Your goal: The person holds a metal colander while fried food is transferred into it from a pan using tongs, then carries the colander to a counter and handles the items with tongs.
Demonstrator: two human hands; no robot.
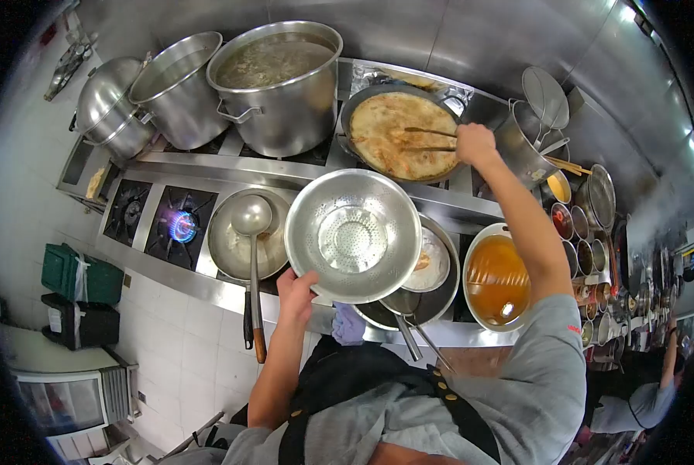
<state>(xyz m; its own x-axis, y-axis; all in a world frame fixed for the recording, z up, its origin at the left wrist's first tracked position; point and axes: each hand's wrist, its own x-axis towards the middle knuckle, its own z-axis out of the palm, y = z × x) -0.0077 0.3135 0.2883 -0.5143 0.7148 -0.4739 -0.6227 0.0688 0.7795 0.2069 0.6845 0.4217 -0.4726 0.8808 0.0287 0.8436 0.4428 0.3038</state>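
Observation:
My left hand (297, 293) grips the rim of a perforated metal colander (352, 236), held above the front burners. Tongs (430, 139) are in my right hand (476, 145), their tips in the foamy contents of a wide dark wok (399, 132) on the back row. Left of the colander, a ladle (252, 217) rests across a pan (225, 240). Partly hidden under the colander's right side is a wok (447, 298) with a strainer (399, 302) in it. A pot of amber liquid (498, 279) stands to the right.
Two tall pots (277, 108) (178, 97) and a lidded steamer (106, 108) line the back left. A blue flame (182, 226) burns on a front burner. Containers (585, 256) crowd the right side. Another person (641, 407) is at far right.

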